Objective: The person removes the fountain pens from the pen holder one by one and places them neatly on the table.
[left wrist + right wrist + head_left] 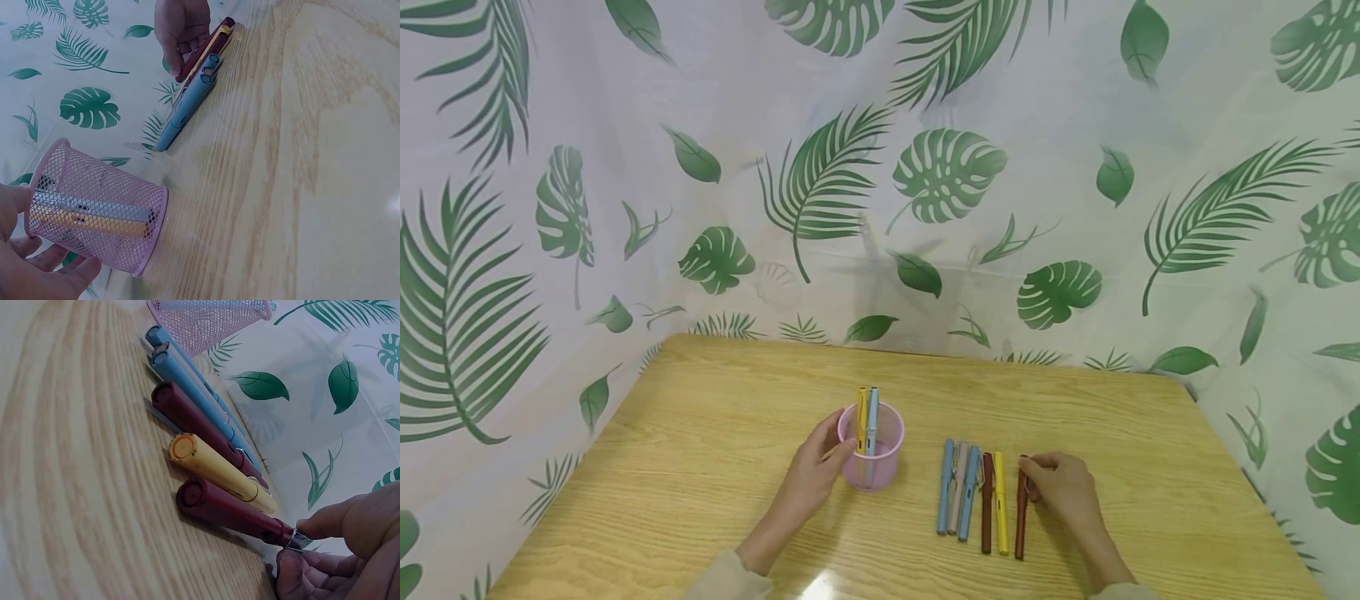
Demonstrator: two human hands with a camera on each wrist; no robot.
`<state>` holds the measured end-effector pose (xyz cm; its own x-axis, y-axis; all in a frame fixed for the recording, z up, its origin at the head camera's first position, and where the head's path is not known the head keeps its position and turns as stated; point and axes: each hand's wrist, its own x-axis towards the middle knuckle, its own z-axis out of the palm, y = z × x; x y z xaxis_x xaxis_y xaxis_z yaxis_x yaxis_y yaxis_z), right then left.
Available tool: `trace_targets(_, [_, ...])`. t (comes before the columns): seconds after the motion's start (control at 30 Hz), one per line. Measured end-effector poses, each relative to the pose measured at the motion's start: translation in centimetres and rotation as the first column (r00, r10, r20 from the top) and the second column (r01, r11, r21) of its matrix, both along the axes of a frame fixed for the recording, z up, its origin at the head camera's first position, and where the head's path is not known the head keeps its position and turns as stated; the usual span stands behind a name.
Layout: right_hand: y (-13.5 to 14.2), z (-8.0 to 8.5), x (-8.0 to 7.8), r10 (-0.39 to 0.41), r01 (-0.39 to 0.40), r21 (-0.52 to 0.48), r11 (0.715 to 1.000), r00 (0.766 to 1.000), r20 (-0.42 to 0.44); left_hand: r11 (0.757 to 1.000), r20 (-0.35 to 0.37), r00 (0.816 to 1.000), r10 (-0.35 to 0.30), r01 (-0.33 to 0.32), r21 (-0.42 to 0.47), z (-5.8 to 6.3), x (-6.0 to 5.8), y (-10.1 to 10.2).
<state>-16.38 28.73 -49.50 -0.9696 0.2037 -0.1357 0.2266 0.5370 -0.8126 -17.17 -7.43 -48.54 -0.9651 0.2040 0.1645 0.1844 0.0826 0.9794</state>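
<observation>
My left hand [815,467] holds a pink mesh pen cup [103,212] by its side, thumb near the rim. Inside the cup stand a yellow pen [861,417] and a light blue pen [872,421]. My right hand [1066,487] pinches the clip end of a dark red pen [237,515], the rightmost of a row, which lies along the table. Left of it lie a yellow pen [1002,504], another dark red pen [987,504], a blue pen [969,496], a grey pen [957,487] and another blue pen [945,487].
The wooden table [700,467] carries the cup and the row of pens. Behind it and at both sides hangs a white cloth [850,292] printed with green leaves. Light glares off the table near its front edge.
</observation>
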Motion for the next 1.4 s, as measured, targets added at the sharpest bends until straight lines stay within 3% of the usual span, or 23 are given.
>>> trace_targets(0.53, [-0.2, 0.4, 0.4, -0.004, 0.004, 0.022, 1.000, 1.000, -0.021, 1.000, 0.001, 1.000, 0.014, -0.014, -0.001, 0.0, -0.1, 0.1])
trace_targets(0.77, [-0.4, 0.7, 0.2, -0.049, 0.050, 0.022, 0.998, 0.997, -0.057, 1.000, -0.004, 1.000, 0.013, -0.013, -0.002, 0.0, 0.0, 0.1])
trace_targets(1.4, [-4.4, 2.4, -1.3, -0.091, 0.062, -0.231, 0.971, 0.989, -0.118, 1.000, -0.009, 1.000, 0.008, -0.008, -0.009, -0.2, -0.1, 0.1])
